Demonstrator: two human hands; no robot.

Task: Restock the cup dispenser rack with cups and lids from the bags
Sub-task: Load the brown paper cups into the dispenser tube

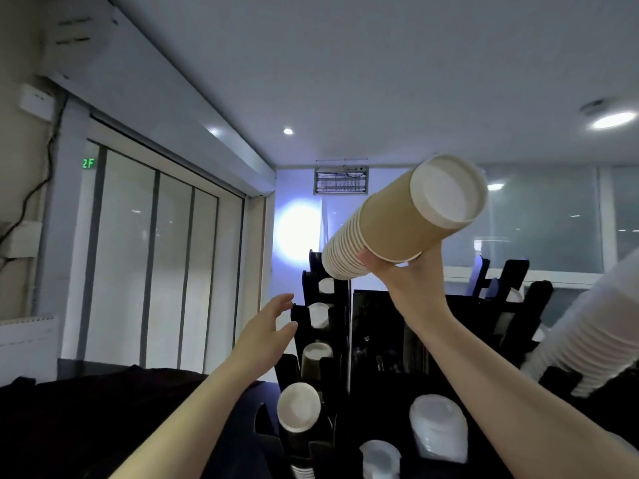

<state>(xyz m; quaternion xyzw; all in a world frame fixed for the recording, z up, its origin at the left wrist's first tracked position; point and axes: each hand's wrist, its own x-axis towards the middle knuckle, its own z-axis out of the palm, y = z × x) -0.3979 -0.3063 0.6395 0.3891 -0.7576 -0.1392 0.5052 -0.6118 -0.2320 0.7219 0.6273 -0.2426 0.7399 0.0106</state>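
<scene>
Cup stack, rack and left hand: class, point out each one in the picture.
Cup stack (pixel 390 223), head view, on the brown side of the outermost cup.
Rack (pixel 340 305), head view, on the black upright of the left column.
Left hand (pixel 266 337), head view, on the palm.

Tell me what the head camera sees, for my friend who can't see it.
The right hand holds a tilted stack of brown paper cups above the black cup dispenser rack. The open left hand reaches toward the rack.
</scene>
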